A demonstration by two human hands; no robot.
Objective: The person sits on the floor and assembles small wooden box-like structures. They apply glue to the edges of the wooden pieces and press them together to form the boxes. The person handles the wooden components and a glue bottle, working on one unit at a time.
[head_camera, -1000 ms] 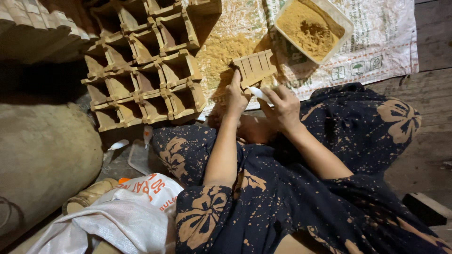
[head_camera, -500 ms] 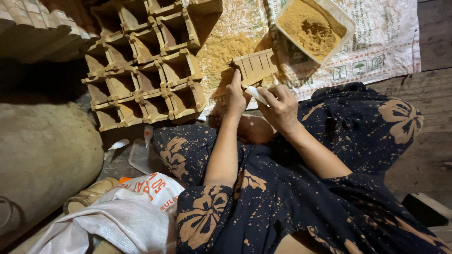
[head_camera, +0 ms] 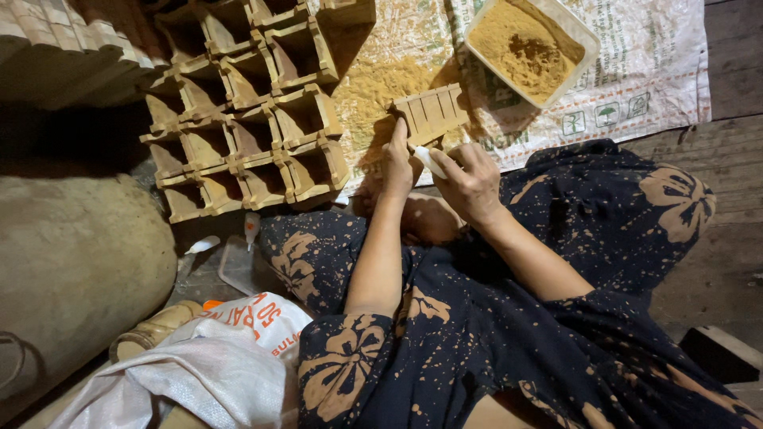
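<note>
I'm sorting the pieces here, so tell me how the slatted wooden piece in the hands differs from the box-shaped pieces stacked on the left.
The slatted piece is a flat panel of parallel bars; the stacked boxes are deep, hollow and open-topped. The slatted piece is single and gripped by the left hand, while the boxes are many, packed in rows, untouched. The right hand holds a small white object beside it. Both look like the same tan wood.

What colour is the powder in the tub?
The powder is yellowish brown, seen in the head view.

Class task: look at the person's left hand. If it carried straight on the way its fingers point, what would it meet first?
Most likely the slatted wooden piece the left hand already reaches; beyond lies loose yellow powder.
</note>
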